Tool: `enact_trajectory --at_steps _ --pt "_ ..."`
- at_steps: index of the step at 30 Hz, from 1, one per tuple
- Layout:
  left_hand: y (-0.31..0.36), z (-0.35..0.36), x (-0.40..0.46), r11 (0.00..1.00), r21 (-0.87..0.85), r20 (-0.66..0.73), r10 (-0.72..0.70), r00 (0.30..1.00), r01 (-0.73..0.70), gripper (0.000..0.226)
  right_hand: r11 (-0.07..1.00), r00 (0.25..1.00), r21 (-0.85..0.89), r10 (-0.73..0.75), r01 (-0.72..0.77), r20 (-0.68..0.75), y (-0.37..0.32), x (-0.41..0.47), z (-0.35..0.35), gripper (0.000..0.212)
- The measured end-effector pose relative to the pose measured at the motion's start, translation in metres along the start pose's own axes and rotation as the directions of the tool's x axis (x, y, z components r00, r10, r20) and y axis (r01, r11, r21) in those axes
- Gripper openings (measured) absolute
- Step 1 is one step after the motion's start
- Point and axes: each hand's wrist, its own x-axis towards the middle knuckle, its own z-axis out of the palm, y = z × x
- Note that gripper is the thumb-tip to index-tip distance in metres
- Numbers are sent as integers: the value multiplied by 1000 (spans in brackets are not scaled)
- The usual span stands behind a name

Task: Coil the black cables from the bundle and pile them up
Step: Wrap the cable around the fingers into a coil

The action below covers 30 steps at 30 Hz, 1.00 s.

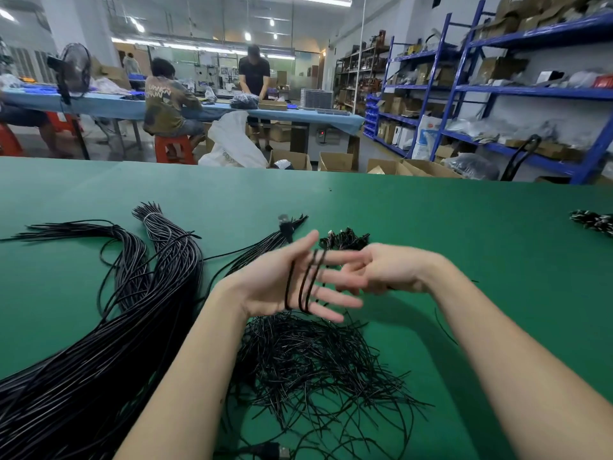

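Green table (431,227), cable (303,287) looped round left hand (285,287), right hand's (388,270) fingertips hidden.

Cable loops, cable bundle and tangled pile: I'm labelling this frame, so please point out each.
cable loops (306,283): head view, strands across the left hand's fingers.
cable bundle (99,353): head view, middle of the thick run at left.
tangled pile (315,360): head view, centre of the heap.

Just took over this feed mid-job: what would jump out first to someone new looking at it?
The two bare hands in the middle: the left hand is spread flat with a black cable looped round its fingers, and the right hand meets its fingertips. Just below them a tangled pile of cables lies on the green table. A thick bundle of long black cables sweeps across the table's left side.
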Motion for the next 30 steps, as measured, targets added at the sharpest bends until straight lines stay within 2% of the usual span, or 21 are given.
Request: enact_trajectory --at_steps 1,3,7,10,14,17,18,21,25,28,30 --pt "-1 3 2 995 60 -39 -71 997 74 68 1000 1000 -6 -10 10 -4 -7 0 -8 5" --pt "-1 7 6 981 127 -127 -128 984 144 68 999 998 -26 -22 21 -60 -20 1 -20 15" --pt "-2 10 12 978 166 -283 -78 956 129 64 997 963 -48 -75 65 -259 -38 6 -18 11" --pt "-1 8 12 990 124 -351 -21 936 69 61 994 909 -40 -106 98 -404 -38 7 -12 13" --pt "3 8 13 993 116 -404 31 914 17 60 982 860 106 -85 159 -504 -35 4 0 14" --pt "4 8 15 995 86 -490 91 867 -56 51 920 890 338 -27 200 -454 -29 -3 15 15" --pt "3 8 16 994 69 -518 111 848 -88 47 912 901 366 -9 186 -434 -28 -6 19 12" --pt "2 10 16 992 50 -554 127 823 -120 34 936 893 329 40 122 -448 -22 -7 27 12" --pt "0 15 21 987 -12 -519 133 844 -163 26 913 847 367 47 179 -530 -19 -5 34 6" --pt "-3 16 24 988 39 -545 145 826 -148 22 954 798 241 4 177 -603 -16 -4 42 5" --pt "-6 16 27 987 11 -558 137 818 -158 21 971 774 151 -49 185 -631 -16 -4 45 7"
